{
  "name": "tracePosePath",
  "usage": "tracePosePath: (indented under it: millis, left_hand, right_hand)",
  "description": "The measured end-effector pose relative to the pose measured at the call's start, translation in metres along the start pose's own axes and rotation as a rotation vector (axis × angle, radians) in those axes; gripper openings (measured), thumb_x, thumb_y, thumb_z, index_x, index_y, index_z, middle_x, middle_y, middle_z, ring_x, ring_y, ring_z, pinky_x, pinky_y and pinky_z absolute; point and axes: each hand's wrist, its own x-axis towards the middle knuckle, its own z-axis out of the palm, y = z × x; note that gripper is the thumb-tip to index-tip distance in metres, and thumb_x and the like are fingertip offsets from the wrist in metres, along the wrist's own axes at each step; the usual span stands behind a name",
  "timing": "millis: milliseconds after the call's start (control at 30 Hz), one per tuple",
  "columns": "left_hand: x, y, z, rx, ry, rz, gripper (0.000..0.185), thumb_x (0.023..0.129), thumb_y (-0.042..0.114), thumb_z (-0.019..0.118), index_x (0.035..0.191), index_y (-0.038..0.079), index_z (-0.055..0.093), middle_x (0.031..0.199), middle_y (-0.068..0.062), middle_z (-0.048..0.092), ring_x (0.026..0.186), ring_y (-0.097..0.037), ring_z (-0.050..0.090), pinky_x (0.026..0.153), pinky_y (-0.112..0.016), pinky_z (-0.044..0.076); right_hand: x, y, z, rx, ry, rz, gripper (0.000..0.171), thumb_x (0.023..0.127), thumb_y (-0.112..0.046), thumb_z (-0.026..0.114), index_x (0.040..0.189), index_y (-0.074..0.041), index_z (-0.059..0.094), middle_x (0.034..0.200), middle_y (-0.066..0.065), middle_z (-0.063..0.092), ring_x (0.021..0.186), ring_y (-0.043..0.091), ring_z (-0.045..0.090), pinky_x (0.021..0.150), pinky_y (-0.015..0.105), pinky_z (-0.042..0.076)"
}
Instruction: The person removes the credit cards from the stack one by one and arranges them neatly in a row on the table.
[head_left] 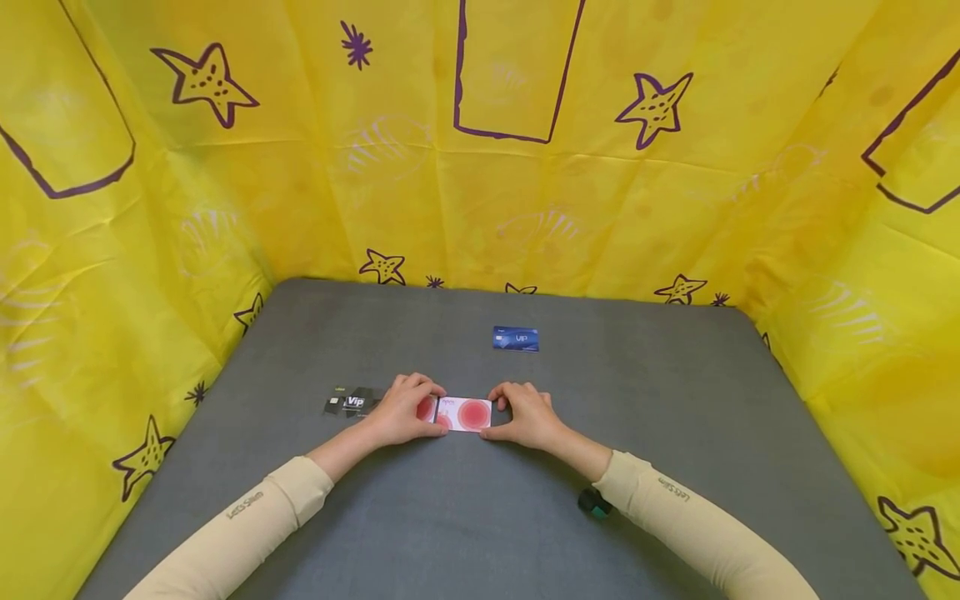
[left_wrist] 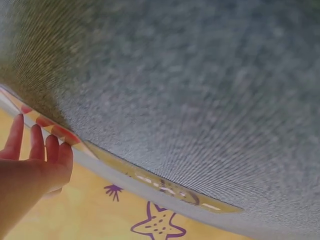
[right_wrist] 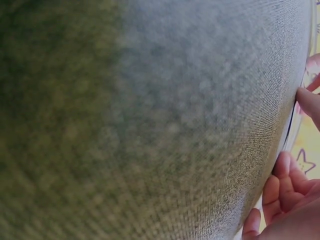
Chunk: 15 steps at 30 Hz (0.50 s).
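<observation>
A white card with red circles (head_left: 468,414) lies flat on the grey table (head_left: 480,517), near the middle. My left hand (head_left: 431,408) holds its left end, with fingers on the far edge and the thumb on the near edge. My right hand (head_left: 499,414) pinches the right end the same way. In the left wrist view the left fingertips (left_wrist: 50,150) touch the card's red-spotted edge (left_wrist: 56,131). In the right wrist view only curled right fingers (right_wrist: 282,192) show at the table's edge.
A black VIP card (head_left: 350,402) lies just left of my left hand. A blue VIP card (head_left: 516,338) lies farther back, beyond the white card. Yellow sheeting with purple stars (head_left: 480,167) walls the table on three sides.
</observation>
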Motion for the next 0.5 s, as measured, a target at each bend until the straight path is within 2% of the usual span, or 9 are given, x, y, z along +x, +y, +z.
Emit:
tracePosePath:
  millis: [233,500]
  left_hand:
    - [0.0015,0.0023,-0.0034,0.002,-0.049,-0.026,0.054,0.074,0.034,0.084,0.118,0.009,0.064,0.115,-0.008,0.053,0.111,-0.031,0.041,0.092,-0.05,0.038]
    - [0.004,0.008,-0.007,-0.006,-0.069,-0.061,0.051,0.076,0.034,0.082,0.118,0.01,0.065,0.117,-0.009,0.054,0.113,-0.031,0.041,0.093,-0.051,0.038]
  right_hand:
    - [-0.0009,-0.0001,-0.0013,0.027,-0.013,-0.005,0.052,0.07,-0.042,0.086,0.108,-0.016,0.062,0.087,-0.007,0.055,0.085,0.014,0.045,0.075,0.04,0.027]
    - [-0.0011,0.0016,-0.0018,0.045,-0.007,-0.024,0.057,0.07,-0.041,0.086,0.113,-0.013,0.061,0.088,-0.007,0.055,0.085,0.014,0.045,0.075,0.04,0.028]
